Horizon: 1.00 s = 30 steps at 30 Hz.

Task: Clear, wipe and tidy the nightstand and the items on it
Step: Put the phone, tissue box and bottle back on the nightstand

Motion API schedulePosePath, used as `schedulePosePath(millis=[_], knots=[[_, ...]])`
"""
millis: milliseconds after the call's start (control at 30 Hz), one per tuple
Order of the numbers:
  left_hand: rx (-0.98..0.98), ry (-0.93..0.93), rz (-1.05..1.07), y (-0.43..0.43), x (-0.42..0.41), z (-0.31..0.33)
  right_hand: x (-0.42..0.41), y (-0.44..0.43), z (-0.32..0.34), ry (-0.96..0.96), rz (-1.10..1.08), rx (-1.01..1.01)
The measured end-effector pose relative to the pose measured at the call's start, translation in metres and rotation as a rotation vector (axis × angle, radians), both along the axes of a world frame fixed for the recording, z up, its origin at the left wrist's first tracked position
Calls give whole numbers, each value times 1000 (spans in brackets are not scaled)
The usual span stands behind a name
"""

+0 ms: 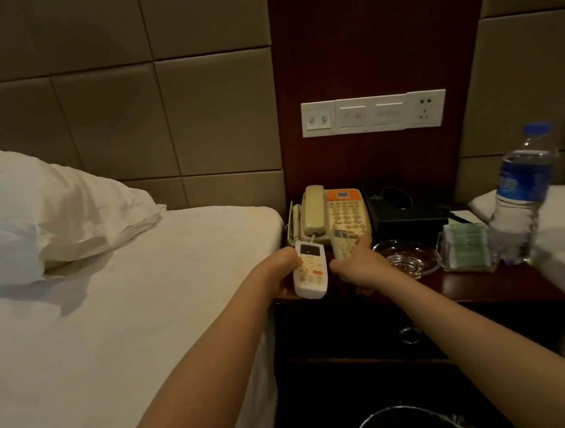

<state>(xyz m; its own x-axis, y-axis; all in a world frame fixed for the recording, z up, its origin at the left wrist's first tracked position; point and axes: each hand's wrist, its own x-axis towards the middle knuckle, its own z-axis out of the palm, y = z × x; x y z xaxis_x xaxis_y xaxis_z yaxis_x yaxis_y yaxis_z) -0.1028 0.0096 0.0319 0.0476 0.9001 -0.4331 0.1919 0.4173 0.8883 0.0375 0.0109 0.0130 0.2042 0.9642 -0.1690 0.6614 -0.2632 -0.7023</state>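
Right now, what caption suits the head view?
Left hand grips white plastic remote, right hand grips grey remote at dark wooden nightstand.

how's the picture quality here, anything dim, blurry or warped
Head view: dim, warm light; the nightstand front and waste bin sink into near black. Head view: wide-angle distortion bows the wall panels and leans the water bottle, soft near the right edge. Head view: the white remote in the left hand and grey remote in the right hand look fairly sharp.

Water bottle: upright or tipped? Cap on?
Upright, capped. The water bottle stands vertical with its blue cap on top, just right of the clear holder. Fill level: cannot tell.
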Motion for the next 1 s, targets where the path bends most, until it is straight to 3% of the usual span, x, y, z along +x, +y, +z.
schedulePosePath(millis=[300,533,767,1000], knots=[[-2,77,37,5,36,-19,12,-25,-16,-140,21,61],[49,141,105,19,39,-26,11,-19,-22,-132,0,31],[308,586,49,15,37,-29,6,-17,-19,-212,37,3],[327,719,45,13,32,-29,2,-22,-15,-469,129,-5]])
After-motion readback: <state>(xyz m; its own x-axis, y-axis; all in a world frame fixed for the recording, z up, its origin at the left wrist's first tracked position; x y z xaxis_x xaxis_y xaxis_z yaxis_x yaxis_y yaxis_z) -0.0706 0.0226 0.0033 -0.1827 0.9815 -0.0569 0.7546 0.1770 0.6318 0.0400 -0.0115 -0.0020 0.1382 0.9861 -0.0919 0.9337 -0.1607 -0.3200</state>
